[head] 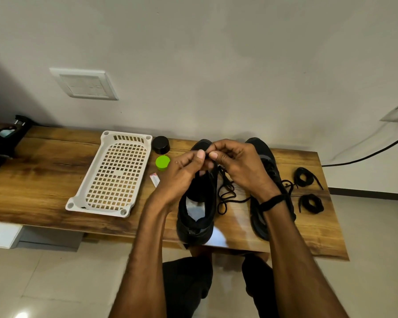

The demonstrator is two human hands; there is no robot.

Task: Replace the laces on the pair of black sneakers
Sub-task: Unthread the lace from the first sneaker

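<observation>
Two black sneakers stand on the wooden table [44,180]: the left sneaker [197,212] with its opening toward me, the right sneaker [268,166] partly behind my right arm. My left hand [184,173] and my right hand [237,164] meet above the left sneaker's toe end, each pinching a black lace [225,196] between thumb and finger. The lace hangs down in loose loops between the sneakers. Two coiled black laces [305,176] [311,203] lie at the table's right end.
A white perforated plastic tray [115,173] lies left of the sneakers. Beside it stand a black jar lid [161,144], a green cap [162,162] and a small sachet [155,179]. A black cable [365,154] runs along the right wall.
</observation>
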